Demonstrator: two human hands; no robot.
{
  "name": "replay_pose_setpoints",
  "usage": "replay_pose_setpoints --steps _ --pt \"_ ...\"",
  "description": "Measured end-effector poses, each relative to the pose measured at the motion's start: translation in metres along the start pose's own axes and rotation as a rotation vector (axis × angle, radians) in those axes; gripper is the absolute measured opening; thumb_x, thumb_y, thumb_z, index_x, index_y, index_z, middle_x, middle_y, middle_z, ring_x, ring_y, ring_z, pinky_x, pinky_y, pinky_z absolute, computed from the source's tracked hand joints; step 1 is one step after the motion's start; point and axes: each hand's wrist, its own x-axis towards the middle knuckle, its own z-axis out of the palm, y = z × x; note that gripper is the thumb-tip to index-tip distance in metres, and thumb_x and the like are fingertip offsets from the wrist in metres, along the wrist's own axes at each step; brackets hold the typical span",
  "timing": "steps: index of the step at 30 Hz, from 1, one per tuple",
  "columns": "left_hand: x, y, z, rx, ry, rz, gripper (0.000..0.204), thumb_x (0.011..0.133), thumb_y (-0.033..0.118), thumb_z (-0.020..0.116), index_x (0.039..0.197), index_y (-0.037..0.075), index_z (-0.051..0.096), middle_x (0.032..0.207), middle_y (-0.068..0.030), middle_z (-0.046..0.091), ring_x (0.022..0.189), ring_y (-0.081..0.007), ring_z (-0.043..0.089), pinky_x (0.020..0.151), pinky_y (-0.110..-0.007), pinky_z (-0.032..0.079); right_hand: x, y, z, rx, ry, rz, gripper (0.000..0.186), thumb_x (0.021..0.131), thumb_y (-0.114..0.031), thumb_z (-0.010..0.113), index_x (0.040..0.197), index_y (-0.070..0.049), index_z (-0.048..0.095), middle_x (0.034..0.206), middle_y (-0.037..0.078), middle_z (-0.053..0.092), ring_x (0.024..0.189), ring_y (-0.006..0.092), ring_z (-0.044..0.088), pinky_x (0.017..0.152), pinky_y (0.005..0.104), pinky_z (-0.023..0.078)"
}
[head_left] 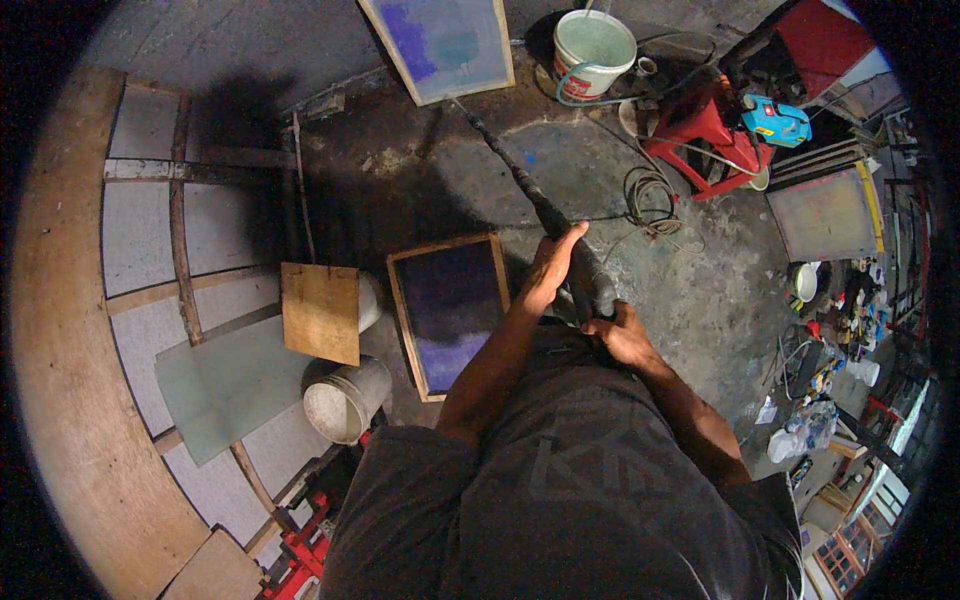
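Note:
Both my hands are wrapped round a black pressure washer spray gun [522,178], whose long lance reaches forward and slightly left. My left hand [552,262] grips its body from the left, the thumb lying along the top. Closer to me, my right hand [623,335] is closed on the rear grip; the trigger is hidden. The lance tip lies in line with the lower edge of a wood-framed printing screen [445,45], which leans on the far wall with blue-violet patches on its mesh. I cannot make out any spray.
A second framed screen [450,310] stands left of my hands. Beyond are a white bucket [594,50] with a hose in it, a blue pressure washer [776,121] on a red stool [705,140], and a coiled hose [650,200]. White buckets [335,410] and a board [320,312] stand left.

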Motion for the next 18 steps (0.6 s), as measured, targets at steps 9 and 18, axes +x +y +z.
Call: replay_pose_setpoints --steps 9,18 --pt "-0.002 0.0 0.0 -0.052 -0.03 0.037 0.066 0.073 0.056 0.063 0.104 -0.002 0.056 0.092 -0.0094 0.055 0.086 -0.0219 0.051 0.078 -0.035 0.04 -0.006 -0.009 -0.003 -0.022 -0.016 0.001 0.034 0.074 -0.024 0.063 0.095 0.002 0.06 0.083 0.014 0.063 0.079 0.0258 0.058 0.074 0.0368 0.044" --pt "-0.005 0.002 0.0 -0.043 -0.02 0.021 0.066 0.074 0.056 0.062 0.105 -0.002 0.055 0.092 -0.0088 0.055 0.086 -0.0218 0.051 0.077 -0.036 0.04 0.0 -0.003 -0.003 -0.005 -0.04 0.026 0.04 0.072 -0.03 0.063 0.096 0.002 0.06 0.088 0.016 0.063 0.083 0.0263 0.058 0.077 0.0364 0.044"
